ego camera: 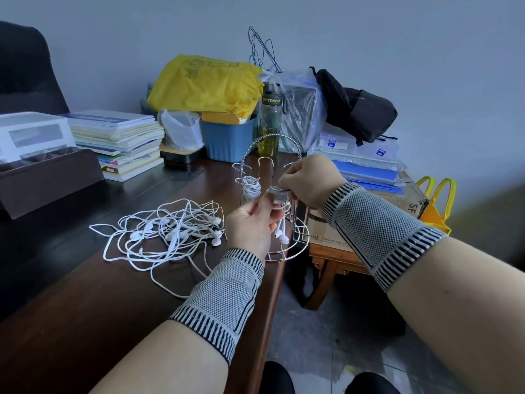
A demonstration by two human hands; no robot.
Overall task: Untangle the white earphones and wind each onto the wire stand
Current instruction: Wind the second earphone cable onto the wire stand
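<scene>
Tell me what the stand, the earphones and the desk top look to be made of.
Wire stand: thin metal rod, probably chromed steel, since it shines silver and shows see-through hoops.
Tangled earphones: smooth white plastic buds on what looks like rubbery coated cable, lying in loose loops.
Desk: dark brown wood or wood-look veneer, semi-gloss, with faint grain lines and a soft sheen.

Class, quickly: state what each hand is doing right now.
Left hand: grips an earphone cable at the wire stand.
Right hand: pinches the same cable.
</scene>
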